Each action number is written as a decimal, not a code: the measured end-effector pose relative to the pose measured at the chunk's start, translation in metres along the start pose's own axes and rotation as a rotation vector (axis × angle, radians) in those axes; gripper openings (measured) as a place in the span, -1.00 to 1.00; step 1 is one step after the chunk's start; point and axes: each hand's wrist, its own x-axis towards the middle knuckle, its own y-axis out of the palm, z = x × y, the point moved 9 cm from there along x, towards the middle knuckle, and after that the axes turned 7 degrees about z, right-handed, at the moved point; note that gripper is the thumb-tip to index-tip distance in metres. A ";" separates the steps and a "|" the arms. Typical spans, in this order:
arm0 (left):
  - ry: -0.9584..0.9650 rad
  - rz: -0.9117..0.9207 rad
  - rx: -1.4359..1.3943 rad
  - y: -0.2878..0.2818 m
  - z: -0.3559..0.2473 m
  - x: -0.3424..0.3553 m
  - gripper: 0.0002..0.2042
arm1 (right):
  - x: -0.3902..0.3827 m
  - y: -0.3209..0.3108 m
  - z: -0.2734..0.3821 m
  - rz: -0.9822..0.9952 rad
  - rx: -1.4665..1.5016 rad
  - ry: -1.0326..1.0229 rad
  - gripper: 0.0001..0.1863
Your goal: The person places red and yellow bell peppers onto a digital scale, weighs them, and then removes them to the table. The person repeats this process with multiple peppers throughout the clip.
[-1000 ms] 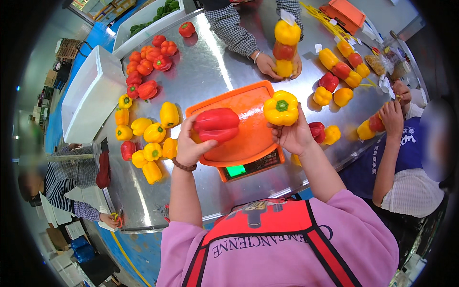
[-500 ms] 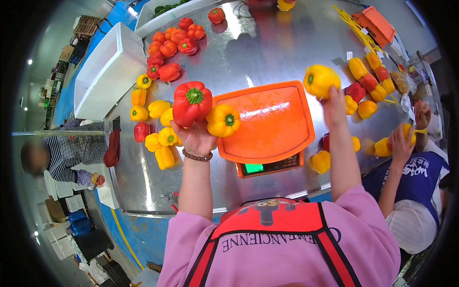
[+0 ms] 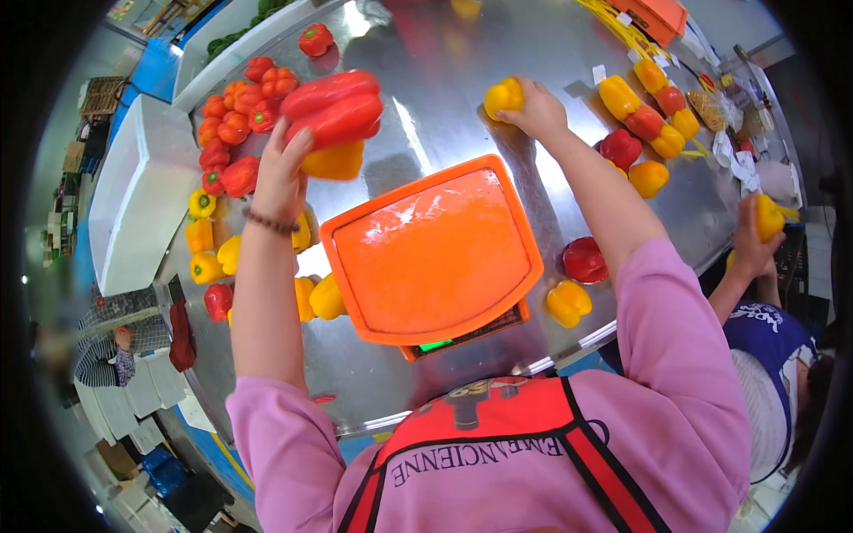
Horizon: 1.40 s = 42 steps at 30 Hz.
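Note:
My left hand grips a red pepper with a yellow pepper beneath it, raised over the upper left of the steel table. My right hand is closed round a yellow pepper farther back, right of centre, at or just above the tabletop. Between my forearms, nearer me, an orange tray with nothing in it rests on a digital scale. A red pepper and a yellow one lie right of the tray.
Red peppers and yellow peppers cluster left, beside a white foam box. Paired peppers and yellow strips lie right. A co-worker's hand holds a pepper at right; another person is at left.
Both my hands have moved away from the tray toward the table's back, carrying their peppers. The person's arms seen across the table a second ago are out of view.

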 end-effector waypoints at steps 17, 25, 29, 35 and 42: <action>0.056 0.385 1.391 0.096 0.155 0.146 -0.09 | 0.009 0.031 0.105 0.081 -0.168 -0.484 -0.16; -0.237 0.201 0.664 0.008 0.142 0.127 -0.36 | 0.004 0.003 0.084 0.250 1.132 -0.188 -0.29; -0.395 0.244 -0.270 -0.008 0.116 0.102 -0.53 | -0.038 -0.006 0.103 0.710 2.096 -0.110 -0.29; -0.380 0.355 -0.404 0.019 0.095 0.093 -0.56 | -0.040 -0.008 0.100 0.643 1.969 -0.087 -0.31; -0.195 0.033 0.920 0.014 0.120 0.145 -0.21 | 0.025 -0.026 0.075 0.109 0.454 -0.142 -0.15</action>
